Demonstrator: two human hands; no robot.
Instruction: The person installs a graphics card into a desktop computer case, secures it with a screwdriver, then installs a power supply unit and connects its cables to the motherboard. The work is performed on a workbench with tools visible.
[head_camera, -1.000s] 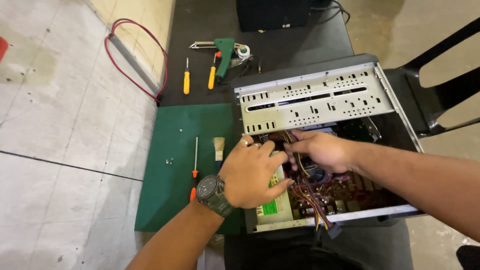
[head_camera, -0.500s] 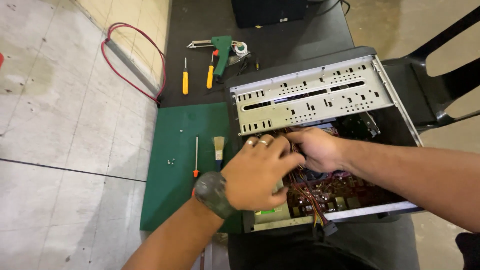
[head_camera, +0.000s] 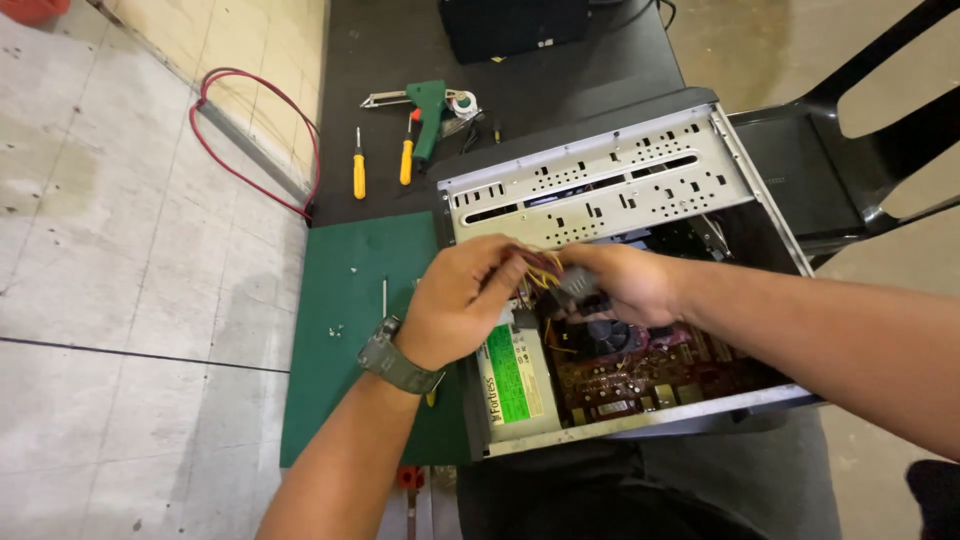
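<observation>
metal computer case (head_camera: 600, 180), motherboard (head_camera: 650, 365), both hands gripping cables (head_camera: 540, 270)

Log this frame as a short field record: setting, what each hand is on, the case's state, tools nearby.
setting: open computer case lying on a dark table, green mat beside it
left hand: wears a wristwatch, fingers pinch a bundle of coloured wires
right hand: grips a connector on the same wires
case interior: power supply, reddish motherboard
tools: two yellow-handled screwdrivers, green glue gun, small screws on the mat
floor: red cable
</observation>
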